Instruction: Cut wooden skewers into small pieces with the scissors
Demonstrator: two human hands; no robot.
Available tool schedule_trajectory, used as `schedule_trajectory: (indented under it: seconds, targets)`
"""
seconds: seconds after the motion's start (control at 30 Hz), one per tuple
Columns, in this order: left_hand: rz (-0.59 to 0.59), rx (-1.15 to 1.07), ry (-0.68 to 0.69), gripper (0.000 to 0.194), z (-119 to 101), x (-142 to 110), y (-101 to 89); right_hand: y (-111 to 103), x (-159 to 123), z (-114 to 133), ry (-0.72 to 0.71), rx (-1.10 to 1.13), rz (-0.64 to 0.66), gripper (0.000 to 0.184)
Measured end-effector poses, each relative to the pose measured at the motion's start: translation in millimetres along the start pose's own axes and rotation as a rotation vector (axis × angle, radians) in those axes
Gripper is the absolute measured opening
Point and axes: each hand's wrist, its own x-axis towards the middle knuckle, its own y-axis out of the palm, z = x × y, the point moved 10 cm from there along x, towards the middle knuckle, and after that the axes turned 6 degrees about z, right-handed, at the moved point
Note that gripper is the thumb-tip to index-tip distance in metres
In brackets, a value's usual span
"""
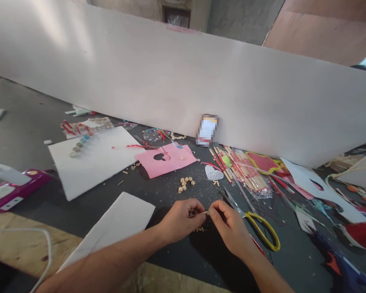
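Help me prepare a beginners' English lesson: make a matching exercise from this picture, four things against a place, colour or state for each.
Things
1. scissors
2. phone
3. pink paper
4. small stick

Descriptions
A. has a dark hole cut in it
B. between the left hand and the right hand
C. with yellow handles
D. leaning on the white panel

Pairs: 1-C, 2-D, 3-A, 4-B
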Motion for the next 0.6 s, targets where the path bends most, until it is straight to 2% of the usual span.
schedule_trajectory:
  seconds: [0.6]
  targets:
    - [-0.028,-0.01,0.037,0.022,2.6,2.5,-1.7,2.9,0.2,-2.7,0.017,0.056,0.007,0.023]
